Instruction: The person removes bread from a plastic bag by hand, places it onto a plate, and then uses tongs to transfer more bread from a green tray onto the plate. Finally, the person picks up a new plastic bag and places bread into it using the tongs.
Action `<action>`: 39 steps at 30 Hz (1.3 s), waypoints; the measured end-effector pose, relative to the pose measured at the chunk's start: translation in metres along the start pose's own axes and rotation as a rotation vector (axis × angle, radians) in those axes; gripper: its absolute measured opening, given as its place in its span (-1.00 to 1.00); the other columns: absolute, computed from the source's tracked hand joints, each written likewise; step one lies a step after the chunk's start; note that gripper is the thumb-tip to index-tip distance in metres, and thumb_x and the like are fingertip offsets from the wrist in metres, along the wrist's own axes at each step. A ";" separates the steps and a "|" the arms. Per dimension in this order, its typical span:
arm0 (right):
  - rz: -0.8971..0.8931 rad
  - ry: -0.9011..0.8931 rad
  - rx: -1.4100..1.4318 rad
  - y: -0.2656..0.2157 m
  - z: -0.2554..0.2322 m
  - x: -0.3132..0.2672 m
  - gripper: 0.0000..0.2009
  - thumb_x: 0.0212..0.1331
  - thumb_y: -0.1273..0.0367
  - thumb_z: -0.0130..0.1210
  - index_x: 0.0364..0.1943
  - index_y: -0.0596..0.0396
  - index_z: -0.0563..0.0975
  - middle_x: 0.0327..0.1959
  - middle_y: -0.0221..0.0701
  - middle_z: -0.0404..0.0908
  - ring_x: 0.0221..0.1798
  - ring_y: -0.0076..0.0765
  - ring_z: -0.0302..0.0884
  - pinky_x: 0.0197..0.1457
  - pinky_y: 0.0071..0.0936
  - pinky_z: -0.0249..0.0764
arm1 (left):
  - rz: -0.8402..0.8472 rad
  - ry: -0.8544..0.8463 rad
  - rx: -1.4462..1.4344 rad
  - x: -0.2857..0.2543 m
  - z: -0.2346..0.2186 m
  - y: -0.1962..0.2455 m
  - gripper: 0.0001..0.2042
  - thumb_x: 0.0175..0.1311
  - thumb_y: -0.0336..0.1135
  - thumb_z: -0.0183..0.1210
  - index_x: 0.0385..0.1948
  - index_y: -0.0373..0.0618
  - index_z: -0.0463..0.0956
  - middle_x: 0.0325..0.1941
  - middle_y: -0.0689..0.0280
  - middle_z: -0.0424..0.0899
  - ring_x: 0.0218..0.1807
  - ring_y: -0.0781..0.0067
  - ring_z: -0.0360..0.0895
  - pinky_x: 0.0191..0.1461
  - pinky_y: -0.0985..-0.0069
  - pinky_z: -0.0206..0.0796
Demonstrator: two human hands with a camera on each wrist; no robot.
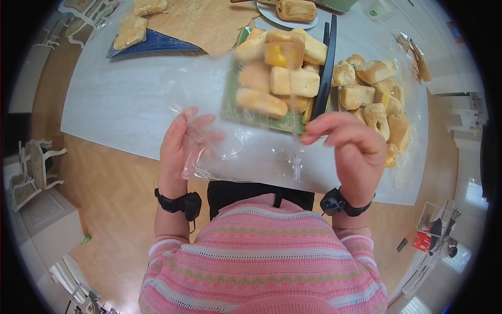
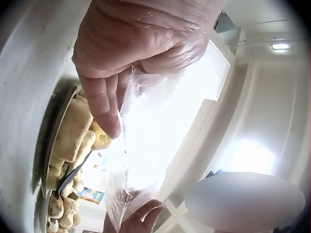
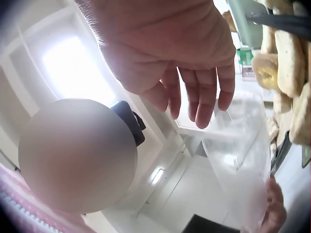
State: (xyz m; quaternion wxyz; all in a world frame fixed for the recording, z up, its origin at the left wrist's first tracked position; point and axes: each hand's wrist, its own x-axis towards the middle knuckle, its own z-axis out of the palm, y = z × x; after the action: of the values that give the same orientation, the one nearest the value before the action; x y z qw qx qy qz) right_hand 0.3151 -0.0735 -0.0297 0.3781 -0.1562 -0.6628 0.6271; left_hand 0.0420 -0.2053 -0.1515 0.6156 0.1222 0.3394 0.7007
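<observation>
A clear plastic bag (image 1: pixel 243 144) spans the space between my two hands, above the near part of the table. My left hand (image 1: pixel 175 137) holds one side of it, the film bunched at the fingers; in the left wrist view the bag comes out from under the palm. My right hand (image 1: pixel 355 149) is at the bag's other side, index fingertip close to its edge. In the right wrist view its fingers (image 3: pixel 201 97) hang fairly straight, with the film just beyond the tips. Through the bag shows a green tray (image 1: pixel 230 99) piled with bread rolls (image 1: pixel 295 82).
Black tongs (image 1: pixel 325 73) lie across the tray's right side. More rolls (image 1: pixel 376 97) lie in clear plastic on the right. At the back left, wrapped rolls (image 1: pixel 130 32) rest by a brown board (image 1: pixel 204 23) and a blue sheet (image 1: pixel 157 43). A white plate (image 1: pixel 266 13) holds a roll.
</observation>
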 end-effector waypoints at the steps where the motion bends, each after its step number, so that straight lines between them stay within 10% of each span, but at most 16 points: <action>1: -0.011 0.164 -0.011 0.001 -0.001 -0.004 -0.79 0.12 0.48 0.19 -0.18 0.33 0.58 -0.09 -0.10 0.62 -0.13 -0.27 0.63 0.02 -0.42 0.50 | 0.038 -0.005 -0.029 0.002 -0.005 0.000 -0.62 0.50 -0.08 -0.15 0.19 -0.06 0.32 0.08 0.01 0.56 -0.09 -0.14 0.64 -0.35 0.23 0.61; 4: 0.181 0.573 -0.345 0.013 -0.008 0.002 -0.67 0.13 0.44 0.22 -0.03 0.30 0.52 -0.16 -0.18 0.63 -0.16 -0.33 0.62 -0.05 -0.48 0.52 | 0.056 0.126 -0.034 0.004 -0.010 -0.001 -0.62 0.50 -0.06 -0.16 0.19 -0.04 0.33 0.08 0.03 0.56 -0.09 -0.13 0.64 -0.36 0.25 0.61; 7: 0.047 0.531 -0.993 0.046 -0.021 0.001 -0.63 0.12 0.39 0.26 0.00 0.26 0.49 -0.24 -0.24 0.63 -0.25 -0.34 0.62 -0.15 -0.50 0.53 | 0.037 0.113 -0.046 0.005 -0.011 -0.003 -0.62 0.50 -0.06 -0.17 0.19 -0.02 0.32 0.09 0.04 0.55 -0.09 -0.13 0.63 -0.33 0.24 0.61; 15: 0.264 0.510 -1.286 0.063 -0.016 0.014 -0.68 0.06 0.34 0.30 -0.15 0.18 0.49 -0.45 -0.28 0.59 -0.45 -0.19 0.57 -0.37 -0.33 0.47 | 0.027 0.053 -0.106 0.005 -0.014 -0.003 -0.63 0.51 -0.07 -0.18 0.19 -0.02 0.32 0.09 0.05 0.55 -0.03 -0.11 0.61 -0.25 0.19 0.61; 23: 0.556 0.522 -0.958 0.063 -0.030 0.017 -0.75 0.12 0.25 0.24 -0.38 0.17 0.54 -0.55 -0.31 0.55 -0.48 -0.31 0.56 -0.38 -0.39 0.44 | 0.031 0.069 -0.113 0.006 -0.015 -0.005 -0.64 0.50 -0.08 -0.16 0.18 -0.01 0.35 0.09 0.06 0.55 -0.02 -0.10 0.61 -0.22 0.20 0.60; 32: 0.291 0.670 -0.191 0.044 -0.025 -0.008 -0.89 0.31 0.44 0.05 -0.26 0.20 0.42 -0.14 -0.28 0.58 -0.33 -0.54 0.58 -0.43 -0.65 0.50 | 0.022 0.062 -0.142 0.008 -0.015 -0.008 -0.65 0.49 -0.07 -0.14 0.17 0.03 0.39 0.08 0.11 0.57 -0.02 -0.08 0.59 -0.12 0.18 0.52; 39: 0.302 0.514 0.219 0.015 -0.035 -0.059 -0.74 0.28 0.47 0.04 0.01 0.22 0.35 -0.07 -0.15 0.52 -0.60 -0.57 0.41 -0.64 -0.70 0.34 | 0.039 0.027 -0.163 0.009 -0.014 -0.011 -0.66 0.48 -0.08 -0.11 0.15 0.03 0.42 0.08 0.12 0.57 0.03 -0.09 0.55 0.07 0.04 0.40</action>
State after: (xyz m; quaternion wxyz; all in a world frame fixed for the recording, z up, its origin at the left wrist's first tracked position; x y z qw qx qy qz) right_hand 0.3743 -0.0861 -0.0647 0.4506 -0.3647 -0.4434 0.6836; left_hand 0.0404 -0.2007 -0.1708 0.6053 0.0689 0.2871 0.7392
